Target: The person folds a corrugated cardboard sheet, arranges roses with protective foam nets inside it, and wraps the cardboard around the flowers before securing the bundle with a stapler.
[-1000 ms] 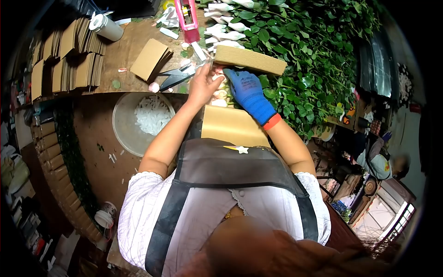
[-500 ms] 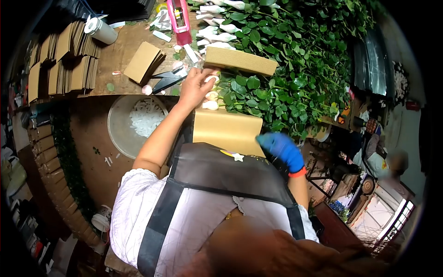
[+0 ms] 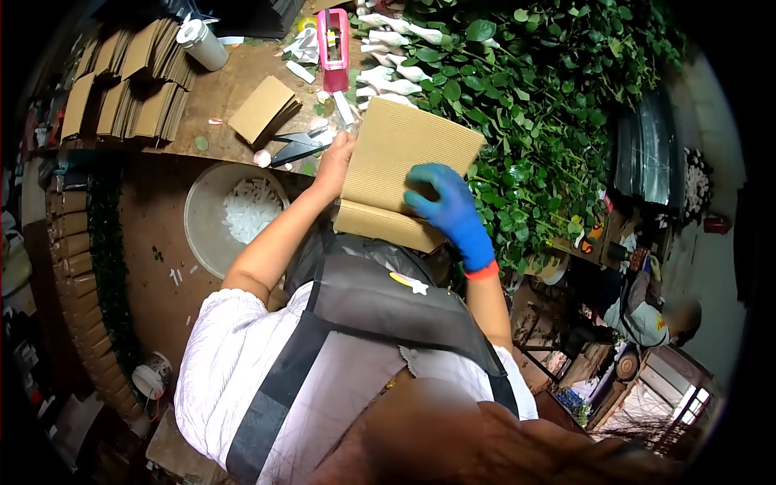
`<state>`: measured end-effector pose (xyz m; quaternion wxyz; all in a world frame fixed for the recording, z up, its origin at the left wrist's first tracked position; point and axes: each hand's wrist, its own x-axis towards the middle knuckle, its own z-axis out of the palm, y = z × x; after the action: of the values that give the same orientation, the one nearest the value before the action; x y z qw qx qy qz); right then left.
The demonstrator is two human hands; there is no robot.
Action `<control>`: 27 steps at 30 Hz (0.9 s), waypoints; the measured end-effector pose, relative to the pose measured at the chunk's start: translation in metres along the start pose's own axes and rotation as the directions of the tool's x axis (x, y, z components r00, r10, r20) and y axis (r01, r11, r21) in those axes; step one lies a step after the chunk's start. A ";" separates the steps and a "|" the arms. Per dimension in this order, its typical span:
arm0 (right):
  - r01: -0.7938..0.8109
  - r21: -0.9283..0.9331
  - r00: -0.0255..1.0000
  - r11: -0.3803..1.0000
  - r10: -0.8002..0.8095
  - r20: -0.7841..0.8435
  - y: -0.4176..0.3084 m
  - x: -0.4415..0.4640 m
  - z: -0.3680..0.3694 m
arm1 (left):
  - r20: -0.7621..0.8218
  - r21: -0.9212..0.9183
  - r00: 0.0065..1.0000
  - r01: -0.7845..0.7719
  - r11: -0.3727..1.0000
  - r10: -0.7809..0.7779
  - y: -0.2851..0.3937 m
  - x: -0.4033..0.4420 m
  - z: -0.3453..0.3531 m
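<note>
A folded sheet of corrugated cardboard (image 3: 388, 153) lies across the table's front edge, its lower flap bent toward me. At its left edge is my bare left hand (image 3: 333, 166), closed on the cardboard, with some fingertips hidden. My right hand (image 3: 449, 202), in a blue glove with a red cuff, rests on the sheet's ribbed face, thumb and fingers apart. White-netted flower heads (image 3: 396, 77) with leafy green stems (image 3: 533, 121) lie behind and to the right of the sheet. Black-handled scissors (image 3: 301, 148) lie left of my left hand.
On the table are a pink tape dispenser (image 3: 334, 56), a small cardboard stack (image 3: 263, 109), a white lidded cup (image 3: 202, 44) and cardboard piles (image 3: 133, 81). Below stands a round tub (image 3: 198, 230) holding white pieces. Another person (image 3: 643, 315) is at far right.
The corrugated cardboard has opened out and now covers the flower heads near my left hand. My gloved hand has moved up and left onto it; my left hand has shifted to its edge.
</note>
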<state>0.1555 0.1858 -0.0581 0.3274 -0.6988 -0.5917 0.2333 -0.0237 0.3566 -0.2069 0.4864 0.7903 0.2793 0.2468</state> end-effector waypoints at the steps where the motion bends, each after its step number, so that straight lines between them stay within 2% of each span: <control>1: -0.104 -0.226 0.992 0.969 0.119 0.052 0.010 0.009 0.008 | 0.018 -0.078 0.999 0.031 0.997 -0.030 0.000 0.001 -0.004; 3: -0.154 -0.415 0.975 0.897 0.206 0.082 0.018 0.023 0.021 | 0.056 -0.233 0.994 0.099 0.967 -0.089 0.005 0.002 -0.011; 4: -0.167 -0.451 0.965 0.877 0.239 0.106 0.018 0.026 0.023 | 0.035 -0.225 0.997 0.078 0.971 -0.072 0.006 0.000 -0.020; 5: -0.177 -0.486 0.954 0.856 0.270 0.129 0.015 0.031 0.024 | -0.081 0.026 0.995 -0.050 0.998 0.052 0.015 -0.002 -0.032; 7: -0.176 -0.519 0.948 0.837 0.286 0.141 0.014 0.037 0.025 | -0.171 0.367 0.940 -0.217 0.905 0.295 0.035 -0.005 -0.051; 8: -0.169 -0.517 0.953 0.839 0.273 0.132 0.014 0.034 0.028 | -0.126 0.369 0.889 -0.370 0.853 0.440 0.046 -0.002 -0.051; 9: -0.162 -0.517 0.957 0.841 0.261 0.126 0.014 0.033 0.029 | 0.103 0.343 0.882 -0.465 0.816 0.460 0.051 -0.001 -0.052; 10: -0.157 -0.514 0.956 0.843 0.260 0.136 0.014 0.032 0.029 | 0.234 0.328 0.827 -0.563 0.759 0.512 0.056 0.007 -0.042; 11: -0.099 -0.525 0.976 0.845 0.186 0.116 0.017 0.030 0.031 | 0.361 0.299 0.752 -0.653 0.695 0.551 0.061 0.017 -0.032; 13: 0.008 -0.548 0.997 0.836 0.035 0.068 0.030 0.024 0.034 | 0.435 0.325 0.765 -0.626 0.709 0.475 0.056 0.016 -0.013; 14: 0.062 -0.483 0.993 0.874 -0.007 0.115 0.034 0.022 0.027 | 0.454 0.346 0.732 -0.670 0.657 0.507 0.047 0.018 -0.009; 16: 0.032 -0.489 0.914 0.872 0.172 0.367 0.014 0.033 0.006 | 0.460 0.373 0.726 -0.680 0.631 0.511 0.049 0.019 -0.012; 17: 0.015 -0.495 0.836 0.869 0.260 0.483 0.005 0.034 0.001 | 0.466 0.383 0.724 -0.683 0.622 0.508 0.050 0.017 -0.013; 18: 0.043 -0.499 0.840 0.865 0.239 0.487 0.002 0.035 0.006 | 0.448 0.399 0.729 -0.681 0.614 0.517 0.050 0.016 -0.011; 21: 0.187 -0.556 0.929 0.810 0.039 0.369 0.007 0.037 0.034 | 0.457 0.430 0.756 -0.649 0.628 0.469 0.044 0.014 -0.005; 22: 0.186 -0.601 0.850 0.778 0.179 0.495 0.011 0.046 0.029 | 0.436 0.432 0.754 -0.654 0.621 0.491 0.041 0.014 -0.004; 25: 0.349 -0.432 0.795 0.832 -0.018 0.607 -0.013 0.066 0.025 | 0.460 0.435 0.761 -0.643 0.630 0.458 0.039 0.013 -0.005; 26: 0.312 -0.391 0.777 0.866 0.005 0.630 -0.034 0.080 0.028 | 0.434 0.283 0.796 -0.566 0.775 0.422 0.048 0.013 -0.016; 27: 0.417 -0.306 0.832 0.856 -0.224 0.508 -0.045 0.092 0.040 | 0.608 0.181 0.746 -0.464 0.867 0.272 0.032 0.017 -0.008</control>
<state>0.1147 0.2869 -0.0463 0.0632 -0.5644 -0.7976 0.2030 -0.0105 0.3612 -0.1730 0.3523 0.9348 -0.0047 0.0458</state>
